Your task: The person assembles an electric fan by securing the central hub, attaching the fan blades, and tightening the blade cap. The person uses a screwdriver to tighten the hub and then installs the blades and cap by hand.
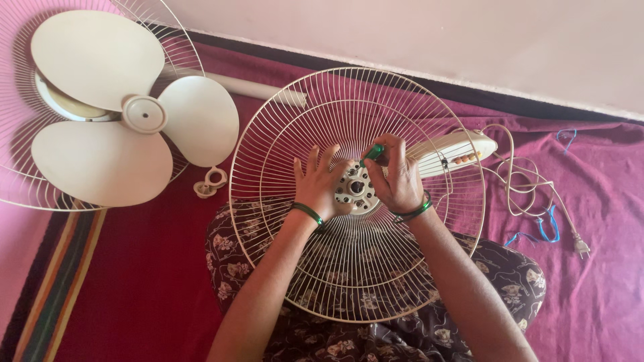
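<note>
1. A round wire fan guard lay across the person's lap, near the middle of the scene, with its hub plate at the centre.
2. The left hand rested flat on the guard just left of the hub plate, its fingers spread and pointing away from the person, the palm edge touching the plate.
3. The right hand sat just right of the hub plate, its fingers curled together and pinching the green handle of a screwdriver, whose tip pointed down toward the plate.
4. Each wrist carried green bangles.
5. Beyond the guard, to the far right, the cream fan body with a row of small buttons lay partly behind the wires.
6. From it a pale power cord looped over the maroon cloth and ended in a plug at the right.
7. A blue wire lay among the cord loops.
8. At the far left, a cream three-blade fan rotor sat in a second wire guard.
9. A small cream ring nut lay on the cloth between the two guards.
10. A white pole ran along the far side beside the wall.
</note>
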